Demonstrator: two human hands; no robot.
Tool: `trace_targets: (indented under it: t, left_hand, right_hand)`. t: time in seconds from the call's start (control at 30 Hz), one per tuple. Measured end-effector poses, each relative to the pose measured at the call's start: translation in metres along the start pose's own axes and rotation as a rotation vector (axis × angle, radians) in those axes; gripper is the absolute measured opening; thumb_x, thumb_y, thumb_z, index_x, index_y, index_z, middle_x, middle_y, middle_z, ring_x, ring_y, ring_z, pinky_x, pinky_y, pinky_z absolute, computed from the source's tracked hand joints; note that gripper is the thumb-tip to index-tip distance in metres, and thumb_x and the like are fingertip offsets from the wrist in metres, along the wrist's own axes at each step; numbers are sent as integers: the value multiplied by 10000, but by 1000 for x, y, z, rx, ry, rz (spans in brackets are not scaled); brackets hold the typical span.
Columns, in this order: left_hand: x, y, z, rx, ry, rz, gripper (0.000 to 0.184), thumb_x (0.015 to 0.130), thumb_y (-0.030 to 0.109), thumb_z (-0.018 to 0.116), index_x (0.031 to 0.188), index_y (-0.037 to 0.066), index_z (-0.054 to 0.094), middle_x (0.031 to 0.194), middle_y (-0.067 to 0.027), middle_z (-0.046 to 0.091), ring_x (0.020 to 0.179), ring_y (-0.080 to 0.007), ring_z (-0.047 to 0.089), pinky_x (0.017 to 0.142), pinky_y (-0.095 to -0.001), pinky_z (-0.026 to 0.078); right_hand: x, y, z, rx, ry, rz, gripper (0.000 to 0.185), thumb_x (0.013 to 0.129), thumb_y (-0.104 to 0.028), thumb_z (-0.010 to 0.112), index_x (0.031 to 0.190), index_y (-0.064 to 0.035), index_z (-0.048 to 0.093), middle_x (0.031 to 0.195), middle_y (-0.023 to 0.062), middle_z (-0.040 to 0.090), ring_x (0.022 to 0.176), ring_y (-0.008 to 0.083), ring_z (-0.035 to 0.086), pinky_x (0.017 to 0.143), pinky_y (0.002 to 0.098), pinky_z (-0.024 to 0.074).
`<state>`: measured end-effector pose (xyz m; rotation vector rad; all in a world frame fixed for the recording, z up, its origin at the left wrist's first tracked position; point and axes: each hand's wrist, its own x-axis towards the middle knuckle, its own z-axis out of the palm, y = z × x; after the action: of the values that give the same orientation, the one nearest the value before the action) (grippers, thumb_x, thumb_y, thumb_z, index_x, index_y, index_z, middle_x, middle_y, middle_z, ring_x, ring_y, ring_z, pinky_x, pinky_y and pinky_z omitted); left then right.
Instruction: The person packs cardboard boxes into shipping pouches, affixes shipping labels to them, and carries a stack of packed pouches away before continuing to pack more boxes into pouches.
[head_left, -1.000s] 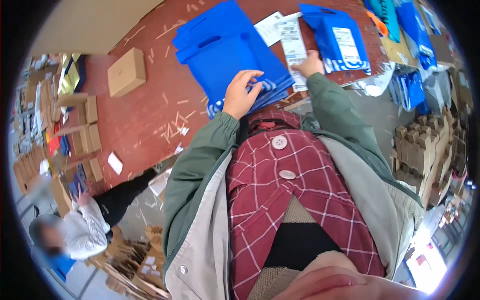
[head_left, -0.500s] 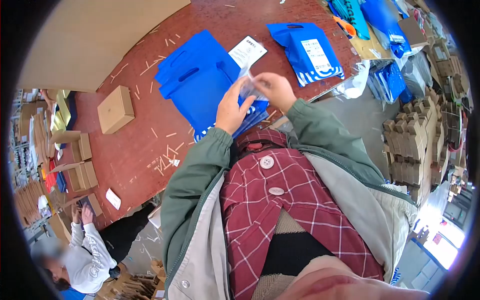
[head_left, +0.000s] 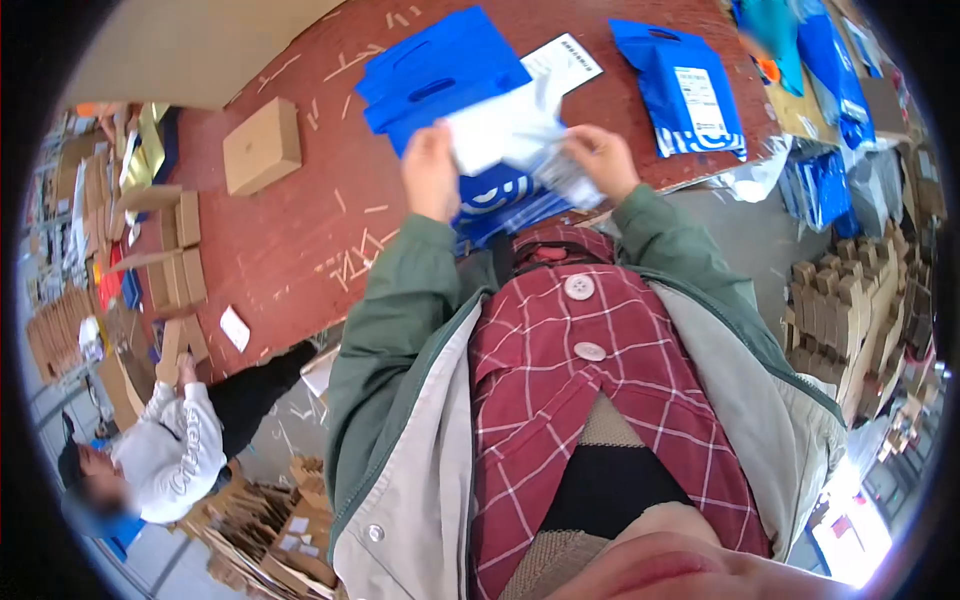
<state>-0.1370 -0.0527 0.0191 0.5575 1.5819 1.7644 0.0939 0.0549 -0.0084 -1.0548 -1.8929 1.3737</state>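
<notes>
Over blue bags (head_left: 440,70) on the red table, my left hand (head_left: 431,172) pinches the left edge of a white sheet (head_left: 505,125). My right hand (head_left: 603,160) has its fingers closed on a printed label (head_left: 568,178), which hangs beside the sheet's right end; whether the two are joined is unclear. A white card with print (head_left: 566,62) lies flat just behind the sheet. Farther right rests a filled blue bag (head_left: 680,90) with a white label on its front.
A closed brown box (head_left: 262,147) sits left on the red table (head_left: 270,240), among scattered thin strips. Open cartons (head_left: 175,245) stand at its left edge. A co-worker (head_left: 170,445) is at lower left. Stacked cardboard (head_left: 840,310) and more bags (head_left: 815,185) are at right.
My hands have moved apart, with the white sheet and label now spread between them. A second ago the label lay on the table. The co-worker's hands have moved to a cardboard piece.
</notes>
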Motion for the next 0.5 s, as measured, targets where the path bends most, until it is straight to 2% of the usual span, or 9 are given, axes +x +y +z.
trace_targets:
  t: [0.1,0.13,0.2,0.27,0.3,0.33,0.37,0.43,0.5]
  left_hand:
    - [10,52,-18,-161,255,325,147,924,116,600,820,14,581,775,-20,605,659,-77,530,586,-254,457]
    - [12,42,-31,228,300,403,151,906,118,624,811,7,588,774,-28,611,695,-85,564,612,-273,480]
    - [-16,46,-9,734,74,742,96,885,128,645,846,44,618,739,-75,649,647,-155,623,612,-304,498]
    - [-38,5,-1,1098,-163,553,150,865,255,653,878,106,647,738,-126,648,680,-288,659,616,-384,528]
    - [-48,-14,3,1282,-386,263,249,844,313,662,910,75,635,857,-165,666,807,-331,665,710,-412,532]
    - [-65,-33,3,1201,-350,762,354,833,332,668,1025,41,608,1031,-215,648,953,-376,636,826,-426,507]
    - [-81,-26,7,1192,-422,716,497,844,351,659,1197,22,539,1158,-247,601,1059,-412,586,902,-437,469]
    - [-83,9,15,931,-534,274,550,857,323,643,1293,29,481,1121,-257,607,1060,-389,583,901,-435,466]
    - [-61,18,15,897,-482,290,533,884,309,610,1318,34,468,1123,-250,608,1038,-396,587,880,-443,471]
  right_hand:
    - [16,91,-46,-338,263,70,238,876,-191,614,1002,-1,682,842,150,697,793,261,678,739,354,516]
    - [18,94,-56,-386,292,122,245,871,-203,620,1000,-4,684,832,149,698,785,280,676,739,364,517]
    - [23,93,-68,-408,278,226,272,874,-200,616,1054,-3,669,889,163,696,822,311,664,775,376,512]
    - [23,95,-63,-446,317,94,298,877,-184,615,1111,-2,641,932,156,689,840,268,660,793,348,507]
    - [26,95,-59,-480,364,-40,334,880,-169,615,1169,-2,613,974,149,682,857,226,655,810,320,502]
    - [21,67,-51,-771,485,-365,380,877,-123,613,1239,-19,564,1041,141,660,913,228,643,845,323,492]
    - [16,47,-41,-768,488,-372,380,877,-123,613,1239,-19,564,1041,141,660,913,228,643,845,323,492]
    - [9,23,-25,-345,306,-262,390,830,-88,647,1204,-10,569,1010,146,647,924,277,640,834,356,500]
    - [9,32,-5,-80,-42,18,453,846,-138,669,1263,-28,530,1062,136,654,961,222,639,839,323,500]
